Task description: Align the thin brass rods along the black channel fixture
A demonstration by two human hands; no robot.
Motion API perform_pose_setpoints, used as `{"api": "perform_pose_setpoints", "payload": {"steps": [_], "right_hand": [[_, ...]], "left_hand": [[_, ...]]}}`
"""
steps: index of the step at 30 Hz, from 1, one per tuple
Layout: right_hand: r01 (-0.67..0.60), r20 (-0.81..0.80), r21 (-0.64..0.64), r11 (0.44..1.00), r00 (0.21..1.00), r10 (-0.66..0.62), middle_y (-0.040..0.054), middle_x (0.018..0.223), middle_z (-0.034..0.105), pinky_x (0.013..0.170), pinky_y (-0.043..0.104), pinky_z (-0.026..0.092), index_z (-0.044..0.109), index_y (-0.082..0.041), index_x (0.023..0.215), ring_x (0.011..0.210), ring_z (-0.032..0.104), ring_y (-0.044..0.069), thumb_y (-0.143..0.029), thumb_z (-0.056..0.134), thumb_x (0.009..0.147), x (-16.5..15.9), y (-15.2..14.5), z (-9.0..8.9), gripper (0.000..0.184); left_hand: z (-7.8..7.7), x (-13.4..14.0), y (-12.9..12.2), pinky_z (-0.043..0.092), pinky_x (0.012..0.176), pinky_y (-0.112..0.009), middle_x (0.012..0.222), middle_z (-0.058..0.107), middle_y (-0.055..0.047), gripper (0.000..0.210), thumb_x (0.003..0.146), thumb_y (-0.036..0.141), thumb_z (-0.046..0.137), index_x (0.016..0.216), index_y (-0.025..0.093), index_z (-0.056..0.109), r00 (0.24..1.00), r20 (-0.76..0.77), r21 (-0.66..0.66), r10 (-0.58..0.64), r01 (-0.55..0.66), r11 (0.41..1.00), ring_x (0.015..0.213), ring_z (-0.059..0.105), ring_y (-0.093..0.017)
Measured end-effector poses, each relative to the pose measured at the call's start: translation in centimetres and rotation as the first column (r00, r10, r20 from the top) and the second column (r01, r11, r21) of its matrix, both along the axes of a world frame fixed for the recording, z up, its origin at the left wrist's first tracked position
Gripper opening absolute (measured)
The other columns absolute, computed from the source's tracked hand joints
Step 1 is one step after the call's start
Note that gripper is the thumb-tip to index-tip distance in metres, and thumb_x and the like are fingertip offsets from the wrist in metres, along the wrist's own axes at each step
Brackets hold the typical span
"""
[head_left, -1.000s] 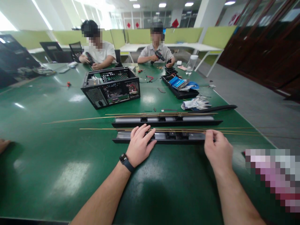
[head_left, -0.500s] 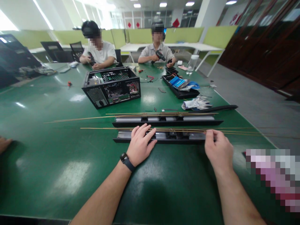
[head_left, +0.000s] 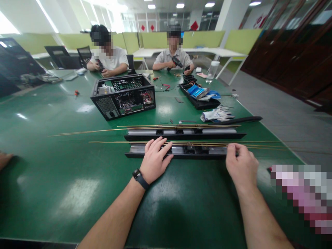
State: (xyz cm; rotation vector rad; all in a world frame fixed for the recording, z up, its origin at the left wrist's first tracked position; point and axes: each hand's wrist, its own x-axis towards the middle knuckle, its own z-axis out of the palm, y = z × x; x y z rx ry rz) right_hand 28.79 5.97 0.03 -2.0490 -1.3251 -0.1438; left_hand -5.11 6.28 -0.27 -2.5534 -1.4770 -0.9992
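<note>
Two long black channels with silvery insides lie one behind the other on the green table. Thin golden rods run lengthwise along both the near channel (head_left: 178, 156) and the far channel (head_left: 220, 136). My left hand (head_left: 155, 157), wearing a dark watch, lies with outstretched fingers over the left part of the near channel and its rods. At that channel's right end, the thumb and fingers of my right hand (head_left: 241, 162) pinch together on the golden rods (head_left: 261, 147), which stick out far to the right. The exact grip is hidden by the fingers.
A black computer case (head_left: 124, 100) stands behind the channels. White gloves (head_left: 218, 114) and a black tray (head_left: 207, 104) with blue items lie at the back right. Two people sit opposite, one holding a power drill (head_left: 177, 62). Another person's hand (head_left: 5, 159) shows at the left edge.
</note>
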Motion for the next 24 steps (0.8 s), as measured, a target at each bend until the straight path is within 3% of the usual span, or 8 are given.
{"api": "perform_pose_setpoints", "payload": {"steps": [17, 24], "right_hand": [[0.068, -0.045, 0.01, 0.998, 0.997, -0.068, 0.0185, 0.099, 0.074, 0.097, 0.052, 0.049, 0.073, -0.019, 0.107, 0.1, 0.066, 0.036, -0.054, 0.042, 0.1, 0.9, 0.3, -0.3, 0.048], [0.032, -0.033, 0.025, 0.999, 0.999, -0.031, 0.0164, 0.098, 0.076, 0.096, 0.051, 0.05, 0.074, -0.02, 0.109, 0.098, 0.067, 0.034, -0.056, 0.043, 0.099, 0.9, 0.2, -0.6, 0.049]], "left_hand": [[-0.1, 0.0, 0.1, 0.037, 0.128, -0.06, 0.152, 0.068, -0.014, 0.04, 0.105, 0.032, 0.069, 0.145, 0.024, 0.069, 1.0, 0.008, 0.019, -0.005, 0.005, 1.0, 0.15, 0.057, -0.034], [-0.1, 0.1, 0.0, 0.038, 0.129, -0.059, 0.152, 0.068, -0.015, 0.041, 0.105, 0.032, 0.068, 0.146, 0.023, 0.067, 1.0, 0.006, 0.014, -0.004, 0.004, 1.0, 0.151, 0.057, -0.034]]}}
